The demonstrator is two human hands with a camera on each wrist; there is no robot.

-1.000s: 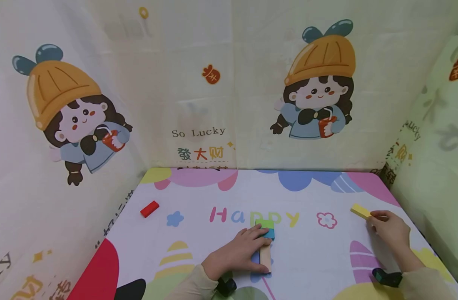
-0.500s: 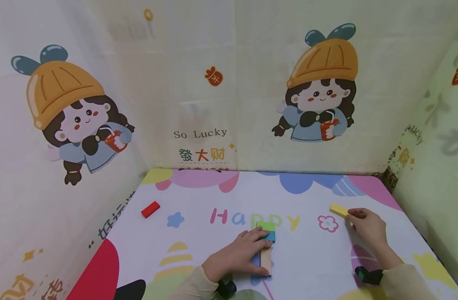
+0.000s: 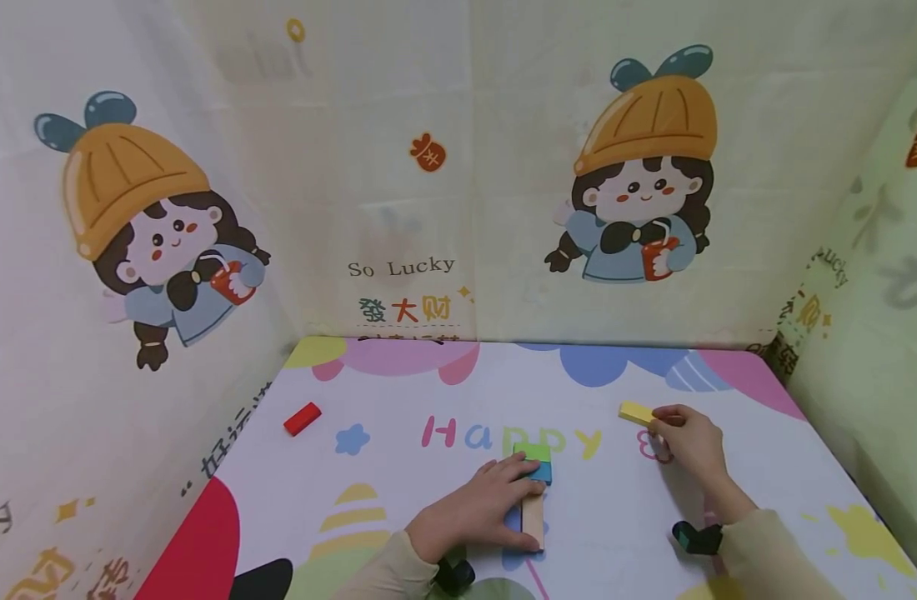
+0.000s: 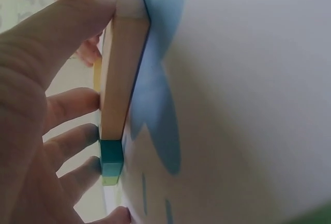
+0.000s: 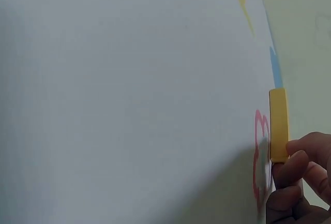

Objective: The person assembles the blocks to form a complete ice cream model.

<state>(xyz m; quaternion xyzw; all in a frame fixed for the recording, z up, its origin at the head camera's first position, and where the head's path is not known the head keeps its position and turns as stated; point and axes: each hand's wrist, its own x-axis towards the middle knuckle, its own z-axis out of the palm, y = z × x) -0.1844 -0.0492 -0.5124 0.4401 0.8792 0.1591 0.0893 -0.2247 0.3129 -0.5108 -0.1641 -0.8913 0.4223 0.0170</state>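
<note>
In the head view, my left hand (image 3: 477, 510) rests on a row of toy blocks with its fingers spread. The thumb touches the near end of a plain wooden block (image 3: 533, 525), and the other fingers lie along the row. Beyond that block sit a blue block (image 3: 543, 473) and a light green block (image 3: 533, 452), end to end and partly covered by fingers. My right hand (image 3: 691, 442) pinches one end of a yellow block (image 3: 635, 412) and holds it over the table. The right wrist view shows this yellow block (image 5: 279, 123) between thumb and fingers.
A red block (image 3: 303, 418) lies apart on the left of the printed table mat (image 3: 616, 517). Patterned cloth (image 3: 503, 167) hangs behind the table and on both sides. Each wrist carries a small dark device, such as the right device (image 3: 697, 538).
My right hand has moved left across the table, carrying the yellow block from near the right edge to above the pink printed flower. The left hand has stayed on the row of blocks.
</note>
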